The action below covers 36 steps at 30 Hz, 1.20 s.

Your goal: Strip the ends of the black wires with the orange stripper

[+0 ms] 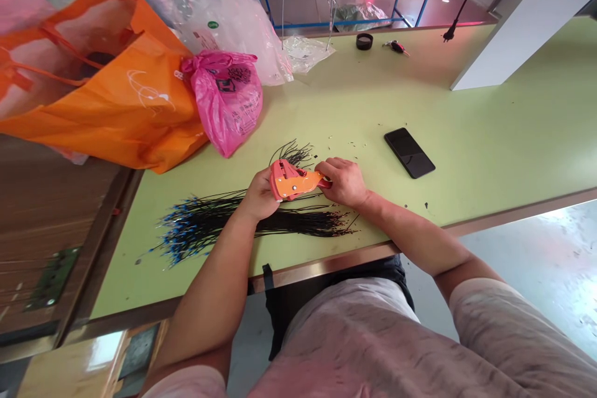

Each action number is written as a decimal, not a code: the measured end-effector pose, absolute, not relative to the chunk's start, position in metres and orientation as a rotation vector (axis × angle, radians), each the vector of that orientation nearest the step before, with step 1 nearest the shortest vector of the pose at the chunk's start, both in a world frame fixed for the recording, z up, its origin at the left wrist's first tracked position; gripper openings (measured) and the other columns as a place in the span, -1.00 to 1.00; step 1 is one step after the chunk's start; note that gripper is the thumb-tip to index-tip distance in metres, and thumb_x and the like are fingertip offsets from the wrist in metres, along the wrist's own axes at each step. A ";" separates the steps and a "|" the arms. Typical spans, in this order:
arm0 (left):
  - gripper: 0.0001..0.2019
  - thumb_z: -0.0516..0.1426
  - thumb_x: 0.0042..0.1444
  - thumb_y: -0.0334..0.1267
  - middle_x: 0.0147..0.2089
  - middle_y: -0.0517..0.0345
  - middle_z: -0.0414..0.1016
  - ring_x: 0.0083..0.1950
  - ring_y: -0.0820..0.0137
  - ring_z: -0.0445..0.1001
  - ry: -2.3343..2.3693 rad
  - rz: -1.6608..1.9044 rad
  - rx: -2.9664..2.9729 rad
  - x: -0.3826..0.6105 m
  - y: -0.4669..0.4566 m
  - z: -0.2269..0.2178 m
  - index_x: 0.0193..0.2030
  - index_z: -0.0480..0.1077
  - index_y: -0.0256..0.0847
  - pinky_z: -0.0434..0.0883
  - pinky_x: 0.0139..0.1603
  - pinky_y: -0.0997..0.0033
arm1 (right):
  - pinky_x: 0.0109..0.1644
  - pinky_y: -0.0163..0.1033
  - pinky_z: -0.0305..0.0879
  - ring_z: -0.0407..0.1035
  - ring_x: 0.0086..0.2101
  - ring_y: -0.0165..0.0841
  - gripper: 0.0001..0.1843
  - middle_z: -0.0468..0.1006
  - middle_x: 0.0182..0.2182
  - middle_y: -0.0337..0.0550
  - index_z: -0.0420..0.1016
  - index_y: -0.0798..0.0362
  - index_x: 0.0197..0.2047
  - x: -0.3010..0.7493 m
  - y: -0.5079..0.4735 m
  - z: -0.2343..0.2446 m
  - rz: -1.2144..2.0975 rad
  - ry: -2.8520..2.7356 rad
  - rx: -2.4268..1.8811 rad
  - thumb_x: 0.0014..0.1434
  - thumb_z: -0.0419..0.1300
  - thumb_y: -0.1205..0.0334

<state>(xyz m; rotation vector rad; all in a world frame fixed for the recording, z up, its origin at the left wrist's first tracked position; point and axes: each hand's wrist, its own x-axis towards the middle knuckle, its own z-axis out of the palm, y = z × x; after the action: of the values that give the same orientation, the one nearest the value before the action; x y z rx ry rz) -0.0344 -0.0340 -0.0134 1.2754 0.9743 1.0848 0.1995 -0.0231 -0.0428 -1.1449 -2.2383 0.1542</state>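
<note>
My right hand [345,181] is closed round the handles of an orange and red wire stripper [295,186], held above the table. At the tool's head, my left hand [260,196] is curled. Its fingers are mostly hidden behind the tool, so what they grip does not show. Under my left wrist and the tool lies a long bundle of black wires [298,222], with blue ends to the left and bare copper-coloured ends to the right. A smaller bunch of black wires [293,152] lies just beyond the stripper.
A black phone [409,152] lies to the right on the green table [489,155]. An orange bag [140,93], a pink plastic bag [228,99] and clear plastic bags [233,18] stand at the left. Behind are a black ring-shaped item [364,41], keys [396,46], a hanging plug [449,32] and a white panel [508,31].
</note>
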 end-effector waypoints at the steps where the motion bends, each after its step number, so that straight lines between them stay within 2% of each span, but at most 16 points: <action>1: -0.53 0.57 -0.20 0.04 -0.28 0.03 0.69 -0.37 0.29 0.58 0.981 1.096 1.315 -0.035 -0.033 -0.014 -0.28 0.61 -0.20 0.55 -0.37 0.32 | -0.22 -0.19 0.15 0.36 -0.32 -0.29 -0.75 0.59 -0.35 -0.11 0.59 0.00 -0.13 0.199 -0.024 -0.042 0.167 -2.232 -1.152 0.49 0.14 0.09; 3: -0.57 0.57 -0.20 -0.02 -0.27 0.03 0.69 -0.27 0.23 0.64 1.006 1.112 1.406 -0.036 -0.032 -0.014 -0.32 0.59 -0.21 0.61 -0.23 0.27 | -0.25 -0.20 0.12 0.34 -0.36 -0.32 -0.77 0.57 -0.39 -0.14 0.56 0.00 -0.18 0.199 -0.025 -0.041 0.207 -2.215 -1.168 0.47 0.14 0.12; 5: -0.58 0.58 -0.21 -0.06 -0.29 0.06 0.67 -0.24 0.23 0.63 1.029 1.123 1.457 -0.036 -0.031 -0.015 -0.33 0.57 -0.21 0.61 -0.17 0.26 | -0.26 -0.22 0.14 0.34 -0.37 -0.34 -0.81 0.56 -0.39 -0.16 0.54 0.00 -0.19 0.198 -0.027 -0.040 0.274 -2.176 -1.173 0.42 0.17 0.12; 7: -0.58 0.58 -0.16 -0.03 -0.38 0.15 0.60 -0.35 0.33 0.54 1.031 1.129 1.431 -0.035 -0.031 -0.016 -0.29 0.58 -0.19 0.54 -0.27 0.33 | -0.24 -0.24 0.19 0.35 -0.37 -0.35 -0.85 0.57 -0.35 -0.17 0.53 0.00 -0.15 0.198 -0.029 -0.039 0.399 -2.099 -1.158 0.34 0.24 0.11; 10: -0.57 0.53 0.00 0.10 -0.50 0.28 0.41 -0.51 0.49 0.29 1.029 1.124 1.334 -0.035 -0.033 -0.015 -0.21 0.60 -0.18 0.30 -0.47 0.46 | -0.25 -0.24 0.28 0.33 -0.38 -0.37 -0.71 0.55 -0.32 -0.21 0.50 0.01 -0.06 0.199 -0.028 -0.037 0.667 -1.909 -1.127 0.26 0.31 0.03; 12: -0.58 0.48 0.10 0.14 -0.50 0.28 0.38 -0.53 0.52 0.23 1.033 1.101 1.306 -0.036 -0.034 -0.015 -0.17 0.63 -0.17 0.23 -0.50 0.48 | -0.26 -0.23 0.29 0.30 -0.40 -0.37 -0.63 0.51 -0.34 -0.26 0.46 0.00 -0.05 0.201 -0.026 -0.035 0.803 -1.770 -1.129 0.28 0.33 -0.09; 15: -0.59 0.47 0.15 0.13 -0.43 0.23 0.45 -0.49 0.51 0.26 1.014 1.096 1.307 -0.037 -0.035 -0.013 -0.10 0.65 -0.15 0.25 -0.48 0.49 | -0.25 -0.19 0.31 0.28 -0.40 -0.37 -0.58 0.46 -0.38 -0.32 0.44 -0.03 -0.08 0.204 -0.019 -0.033 0.926 -1.599 -1.141 0.27 0.36 -0.19; 17: -0.56 0.46 0.16 0.11 -0.38 0.20 0.50 -0.47 0.49 0.30 1.000 1.108 1.298 -0.037 -0.035 -0.012 0.03 0.65 -0.12 0.26 -0.48 0.48 | -0.21 -0.17 0.34 0.30 -0.38 -0.38 -0.56 0.46 -0.38 -0.33 0.45 -0.03 -0.08 0.206 -0.015 -0.033 1.020 -1.502 -1.123 0.23 0.40 -0.19; 20: -0.38 0.50 0.11 0.05 -0.29 0.17 0.55 -0.42 0.44 0.40 1.030 1.129 1.302 -0.035 -0.036 -0.009 0.28 0.58 -0.07 0.31 -0.46 0.47 | -0.16 -0.14 0.39 0.36 -0.35 -0.37 -0.49 0.51 -0.34 -0.31 0.48 -0.04 -0.05 0.207 -0.009 -0.035 1.168 -1.374 -1.079 0.15 0.46 -0.20; 23: -0.24 0.55 0.01 -0.06 -0.23 0.15 0.58 -0.32 0.38 0.53 1.085 1.124 1.383 -0.033 -0.038 -0.010 0.37 0.55 -0.10 0.49 -0.30 0.43 | -0.15 -0.12 0.41 0.37 -0.34 -0.37 -0.46 0.50 -0.33 -0.32 0.49 -0.04 -0.02 0.208 -0.004 -0.038 1.230 -1.289 -1.057 0.12 0.48 -0.19; 25: -0.30 0.53 0.02 -0.09 -0.25 0.14 0.60 -0.30 0.36 0.56 1.120 1.084 1.485 -0.031 -0.039 -0.014 0.32 0.60 -0.14 0.53 -0.23 0.40 | -0.15 -0.12 0.42 0.38 -0.34 -0.38 -0.47 0.51 -0.33 -0.32 0.49 -0.05 -0.01 0.210 -0.002 -0.039 1.223 -1.259 -1.051 0.12 0.49 -0.17; 30: -0.63 0.48 0.10 -0.06 -0.51 0.25 0.52 -0.55 0.37 0.34 1.223 0.852 1.832 -0.029 -0.039 -0.024 0.02 0.75 -0.13 0.32 -0.42 0.38 | -0.17 -0.13 0.39 0.34 -0.36 -0.40 -0.51 0.48 -0.34 -0.34 0.48 -0.06 -0.01 0.214 0.000 -0.038 1.185 -1.259 -1.042 0.17 0.45 -0.17; 33: -0.68 0.45 0.12 0.01 -0.46 0.19 0.60 -0.51 0.31 0.39 1.238 0.689 1.969 -0.029 -0.039 -0.025 -0.07 0.75 -0.09 0.28 -0.40 0.35 | -0.16 -0.13 0.38 0.32 -0.35 -0.41 -0.50 0.47 -0.34 -0.34 0.48 -0.06 0.00 0.215 0.000 -0.037 1.180 -1.253 -1.050 0.16 0.45 -0.18; 36: -0.78 0.38 0.20 0.01 -0.48 0.19 0.57 -0.51 0.31 0.37 1.236 0.607 2.104 -0.028 -0.040 -0.025 -0.21 0.71 -0.08 0.22 -0.41 0.34 | -0.17 -0.15 0.36 0.32 -0.35 -0.41 -0.49 0.47 -0.34 -0.34 0.49 -0.05 0.01 0.214 -0.001 -0.034 1.187 -1.249 -1.050 0.15 0.46 -0.16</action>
<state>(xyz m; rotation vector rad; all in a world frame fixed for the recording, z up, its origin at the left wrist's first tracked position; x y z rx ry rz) -0.0279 -0.0400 -0.0248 2.1037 1.2361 0.6069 0.2143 -0.0010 -0.0342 -1.0502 -1.2491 1.1867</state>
